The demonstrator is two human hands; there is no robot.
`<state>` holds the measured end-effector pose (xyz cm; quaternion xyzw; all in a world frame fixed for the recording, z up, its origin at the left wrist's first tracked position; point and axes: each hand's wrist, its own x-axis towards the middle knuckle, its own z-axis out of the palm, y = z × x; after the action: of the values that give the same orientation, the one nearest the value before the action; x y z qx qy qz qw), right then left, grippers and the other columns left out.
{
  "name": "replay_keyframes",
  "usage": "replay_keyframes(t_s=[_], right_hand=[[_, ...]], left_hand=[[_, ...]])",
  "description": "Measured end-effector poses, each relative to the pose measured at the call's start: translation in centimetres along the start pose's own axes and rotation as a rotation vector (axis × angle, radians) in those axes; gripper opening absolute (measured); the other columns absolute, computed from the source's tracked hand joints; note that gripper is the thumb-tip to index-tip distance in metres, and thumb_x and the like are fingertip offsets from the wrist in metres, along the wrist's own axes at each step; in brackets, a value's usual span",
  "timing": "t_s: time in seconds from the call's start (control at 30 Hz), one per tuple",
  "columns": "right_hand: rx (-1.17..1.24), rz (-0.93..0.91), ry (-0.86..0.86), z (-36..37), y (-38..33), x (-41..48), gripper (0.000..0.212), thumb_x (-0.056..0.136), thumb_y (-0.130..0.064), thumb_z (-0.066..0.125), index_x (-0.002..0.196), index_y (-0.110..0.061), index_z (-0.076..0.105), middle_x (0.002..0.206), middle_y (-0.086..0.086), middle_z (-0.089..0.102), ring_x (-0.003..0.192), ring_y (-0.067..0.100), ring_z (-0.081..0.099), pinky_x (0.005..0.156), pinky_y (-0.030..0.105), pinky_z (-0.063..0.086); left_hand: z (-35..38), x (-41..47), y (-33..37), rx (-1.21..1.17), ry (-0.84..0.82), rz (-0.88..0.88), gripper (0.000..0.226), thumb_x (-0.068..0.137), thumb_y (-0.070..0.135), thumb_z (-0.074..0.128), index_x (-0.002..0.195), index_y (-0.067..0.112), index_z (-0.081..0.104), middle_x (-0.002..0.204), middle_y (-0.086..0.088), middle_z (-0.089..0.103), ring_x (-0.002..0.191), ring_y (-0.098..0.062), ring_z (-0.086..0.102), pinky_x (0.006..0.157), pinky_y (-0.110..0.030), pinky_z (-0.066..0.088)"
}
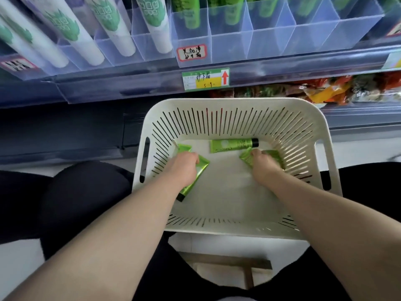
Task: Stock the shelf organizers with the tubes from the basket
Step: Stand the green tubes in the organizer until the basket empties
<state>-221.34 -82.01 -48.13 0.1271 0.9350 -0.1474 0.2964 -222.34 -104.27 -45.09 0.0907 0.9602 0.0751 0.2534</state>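
Two hands are down in the white basket [238, 104], our bare forearms reaching in over its near rim. Our left hand [184, 168] curls its fingers round a slanting tube [194, 183], green, its black cap pointing back toward us. Another green tube end [184, 147] shows just beyond the knuckles. Our right hand [263, 168] closes on a creased tube [246, 158] near the basket's right wall; whether it holds more than one we cannot tell. A loose tube [232, 145] lies flat on the basket floor just beyond the right fingertips, cap to the right. Above, clear shelf organizers [230, 42] hold green tubes [192, 16], and white tubes [86, 40] fill those to the left. A price label [205, 79] sits on the shelf edge, snack packets [325, 90] lie below at right, and our dark-clothed knees [86, 192] flank the basket.
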Motion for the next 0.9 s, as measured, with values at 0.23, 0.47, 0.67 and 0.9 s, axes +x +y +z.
replay_keyframes(t_s=[0.23, 0.47, 0.67, 0.9], right_hand=[[-0.343, -0.15, 0.003, 1.2, 0.4, -0.4, 0.071, 0.08, -0.01, 0.066, 0.14, -0.016, 0.028, 0.13, 0.01, 0.044, 0.121, 0.03, 0.045, 0.09, 0.043, 0.047], [-0.134, -0.189, 0.026, 0.3, -1.4, -0.5, 0.061, 0.078, -0.013, 0.058, 0.133, -0.016, 0.032, 0.107, 0.011, 0.057, 0.094, 0.033, 0.058, 0.07, 0.036, 0.045], [0.067, -0.309, 0.13, -0.2, -2.4, -1.3, 0.043, 0.096, -0.033, 0.046, 0.135, -0.013, 0.044, 0.114, 0.017, 0.063, 0.104, 0.034, 0.058, 0.077, 0.036, 0.045], [0.124, -0.288, 0.165, -1.5, -1.6, -1.9, 0.035, 0.09, -0.031, 0.06, 0.123, -0.02, 0.055, 0.108, 0.009, 0.064, 0.097, 0.03, 0.059, 0.073, 0.033, 0.046]], left_hand=[[0.8, 0.9, -0.4, -0.013, -0.008, 0.014, 0.028, 0.096, 0.014, 0.055, 0.123, 0.016, 0.059, 0.123, -0.005, 0.059, 0.108, -0.024, 0.057, 0.091, -0.039, 0.048], [1.3, 1.1, -0.7, 0.021, -0.055, 0.014, 0.032, 0.095, 0.013, 0.053, 0.126, 0.016, 0.056, 0.124, -0.005, 0.057, 0.112, -0.024, 0.054, 0.087, -0.034, 0.044], [2.7, 1.3, 0.5, 0.06, -0.064, -0.004, 0.039, 0.09, 0.005, 0.051, 0.129, 0.007, 0.045, 0.12, -0.013, 0.055, 0.109, -0.031, 0.055, 0.082, -0.038, 0.045], [3.6, 2.5, 1.3, 0.119, -0.001, -0.01, 0.038, 0.086, -0.002, 0.055, 0.119, 0.006, 0.041, 0.111, -0.016, 0.055, 0.103, -0.032, 0.053, 0.069, -0.036, 0.037]])
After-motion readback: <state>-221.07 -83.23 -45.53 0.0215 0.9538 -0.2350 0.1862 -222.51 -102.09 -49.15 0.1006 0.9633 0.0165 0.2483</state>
